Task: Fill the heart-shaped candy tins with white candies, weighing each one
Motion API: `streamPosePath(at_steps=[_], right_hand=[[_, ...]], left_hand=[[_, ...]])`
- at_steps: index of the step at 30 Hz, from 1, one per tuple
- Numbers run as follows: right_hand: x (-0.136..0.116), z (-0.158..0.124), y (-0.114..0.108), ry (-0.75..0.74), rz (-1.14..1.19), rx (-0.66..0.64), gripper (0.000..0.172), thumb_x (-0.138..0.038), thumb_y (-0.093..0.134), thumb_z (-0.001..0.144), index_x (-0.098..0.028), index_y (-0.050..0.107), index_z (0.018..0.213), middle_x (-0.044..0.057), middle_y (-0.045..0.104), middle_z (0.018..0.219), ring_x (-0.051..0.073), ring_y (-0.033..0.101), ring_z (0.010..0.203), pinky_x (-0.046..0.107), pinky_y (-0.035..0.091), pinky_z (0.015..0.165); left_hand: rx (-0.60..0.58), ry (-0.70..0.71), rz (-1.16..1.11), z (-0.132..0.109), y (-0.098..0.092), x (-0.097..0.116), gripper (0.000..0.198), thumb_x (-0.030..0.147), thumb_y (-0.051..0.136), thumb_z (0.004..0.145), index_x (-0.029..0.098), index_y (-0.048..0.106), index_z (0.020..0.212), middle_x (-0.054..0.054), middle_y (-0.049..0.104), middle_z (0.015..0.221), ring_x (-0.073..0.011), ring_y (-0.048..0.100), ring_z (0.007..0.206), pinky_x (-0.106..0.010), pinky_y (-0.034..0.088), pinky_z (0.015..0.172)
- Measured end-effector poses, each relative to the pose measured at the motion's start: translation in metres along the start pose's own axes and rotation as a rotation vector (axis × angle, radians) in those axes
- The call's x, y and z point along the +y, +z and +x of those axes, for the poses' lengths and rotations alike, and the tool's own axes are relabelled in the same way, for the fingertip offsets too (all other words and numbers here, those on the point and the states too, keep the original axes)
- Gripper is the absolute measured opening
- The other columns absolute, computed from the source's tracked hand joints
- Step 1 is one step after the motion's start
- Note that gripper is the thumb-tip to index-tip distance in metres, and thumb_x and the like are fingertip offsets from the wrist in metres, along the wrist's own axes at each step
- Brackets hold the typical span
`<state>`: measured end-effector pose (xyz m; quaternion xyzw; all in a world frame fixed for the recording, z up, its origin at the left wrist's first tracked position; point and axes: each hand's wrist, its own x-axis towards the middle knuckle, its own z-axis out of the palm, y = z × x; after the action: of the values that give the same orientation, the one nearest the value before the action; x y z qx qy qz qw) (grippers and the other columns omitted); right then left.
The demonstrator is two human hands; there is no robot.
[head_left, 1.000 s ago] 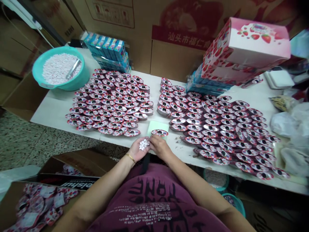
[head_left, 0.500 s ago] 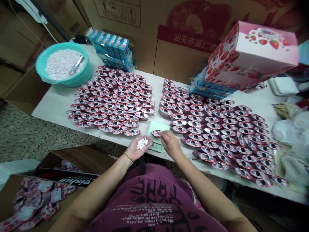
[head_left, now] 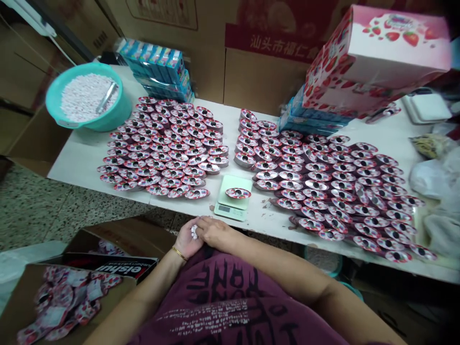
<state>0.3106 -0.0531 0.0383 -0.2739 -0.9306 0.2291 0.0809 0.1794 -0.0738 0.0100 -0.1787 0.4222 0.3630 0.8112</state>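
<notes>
Small white candies (head_left: 194,232) lie in the cupped palm of my left hand (head_left: 185,242), close to my shirt at the table's front edge. My right hand (head_left: 217,234) is laid over that palm, its fingers together and touching the candies. Whether a candy is pinched between its fingertips is hidden. In front of both hands, a light green scale (head_left: 232,211) stands on the table with a single red-and-white pouch (head_left: 238,193) upright on its plate. The pouch has a dark opening at the top, and neither hand touches it.
Rows of upright open pouches (head_left: 168,155) stand left of the scale, and more pouches (head_left: 327,194) stand right. A turquoise basin (head_left: 124,103) of white candies with a scoop is at far left. Blue boxes (head_left: 158,67) and a strawberry carton (head_left: 395,48) stand behind. A cardboard box (head_left: 118,230) sits below left.
My right hand has let go of the pouch on the scale and moved left and down onto my left palm. The left hand has drawn back toward my body, and the view has shifted slightly.
</notes>
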Motion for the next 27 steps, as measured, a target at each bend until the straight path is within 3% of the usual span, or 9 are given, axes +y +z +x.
streamPosePath(at_steps=[3, 5, 10, 14, 17, 20, 23, 27], right_hand=[[0.002, -0.001, -0.005, 0.069, 0.106, 0.024, 0.008, -0.013, 0.046, 0.078, -0.014, 0.054, 0.079, 0.004, 0.054, 0.084, 0.014, 0.046, 0.082, 0.023, 0.04, 0.066], [0.008, -0.006, -0.011, 0.122, 0.201, 0.114, 0.011, -0.016, 0.044, 0.08, -0.015, 0.055, 0.082, 0.004, 0.054, 0.083, 0.013, 0.047, 0.08, 0.022, 0.041, 0.068], [0.05, -0.032, -0.027, 0.394, 0.248, 0.443, 0.017, -0.017, 0.04, 0.082, -0.015, 0.057, 0.088, 0.007, 0.055, 0.084, 0.013, 0.05, 0.082, 0.024, 0.042, 0.074], [0.087, -0.048, -0.03, 0.518, 0.129, 0.389, 0.018, -0.018, 0.042, 0.081, -0.017, 0.059, 0.085, 0.007, 0.055, 0.083, 0.015, 0.052, 0.08, 0.027, 0.043, 0.074], [0.1, -0.055, -0.029, 0.55, 0.135, 0.407, 0.019, -0.017, 0.042, 0.08, -0.017, 0.059, 0.089, 0.006, 0.056, 0.086, 0.014, 0.053, 0.081, 0.026, 0.044, 0.074], [0.095, -0.06, -0.029, 0.57, 0.179, 0.505, 0.022, -0.016, 0.038, 0.082, -0.017, 0.057, 0.093, 0.007, 0.057, 0.091, 0.015, 0.054, 0.085, 0.028, 0.044, 0.076], [0.069, -0.057, -0.028, 0.526, 0.198, 0.524, 0.023, -0.016, 0.036, 0.083, -0.017, 0.056, 0.095, 0.007, 0.057, 0.093, 0.015, 0.052, 0.089, 0.029, 0.043, 0.078], [0.021, -0.033, -0.018, 0.221, 0.122, 0.153, 0.016, -0.018, 0.043, 0.081, -0.016, 0.055, 0.092, 0.007, 0.056, 0.09, 0.015, 0.051, 0.085, 0.028, 0.043, 0.075]], left_hand=[[-0.001, 0.016, -0.013, 0.002, 0.005, 0.002, 0.015, 0.011, 0.043, 0.075, 0.008, 0.058, 0.074, -0.005, 0.062, 0.067, -0.0102, 0.059, 0.061, -0.02, 0.048, 0.059], [-0.007, 0.034, -0.006, 0.006, 0.012, 0.002, 0.014, 0.011, 0.044, 0.074, 0.009, 0.057, 0.073, -0.004, 0.062, 0.064, -0.01, 0.059, 0.058, -0.021, 0.048, 0.058], [-0.044, 0.046, 0.024, 0.012, 0.029, 0.006, 0.015, 0.013, 0.045, 0.074, 0.009, 0.058, 0.078, -0.012, 0.065, 0.082, -0.0197, 0.06, 0.084, -0.033, 0.048, 0.076], [-0.052, 0.049, 0.047, 0.011, 0.034, 0.01, 0.014, 0.014, 0.047, 0.073, 0.009, 0.059, 0.077, -0.013, 0.065, 0.086, -0.0224, 0.058, 0.091, -0.036, 0.046, 0.081], [-0.062, 0.06, 0.037, 0.009, 0.033, 0.009, 0.014, 0.014, 0.047, 0.073, 0.009, 0.059, 0.077, -0.013, 0.065, 0.085, -0.022, 0.058, 0.091, -0.036, 0.045, 0.082], [-0.077, 0.051, 0.025, 0.006, 0.031, 0.006, 0.015, 0.014, 0.047, 0.073, 0.009, 0.059, 0.08, -0.012, 0.065, 0.086, -0.0218, 0.058, 0.09, -0.036, 0.044, 0.083], [-0.098, 0.023, 0.018, 0.004, 0.026, 0.001, 0.018, 0.014, 0.047, 0.073, 0.008, 0.059, 0.085, -0.012, 0.064, 0.089, -0.0223, 0.058, 0.091, -0.036, 0.044, 0.083], [-0.067, 0.007, -0.005, 0.003, 0.015, -0.004, 0.018, 0.013, 0.045, 0.075, 0.008, 0.059, 0.084, -0.008, 0.065, 0.077, -0.015, 0.061, 0.074, -0.026, 0.048, 0.069]])
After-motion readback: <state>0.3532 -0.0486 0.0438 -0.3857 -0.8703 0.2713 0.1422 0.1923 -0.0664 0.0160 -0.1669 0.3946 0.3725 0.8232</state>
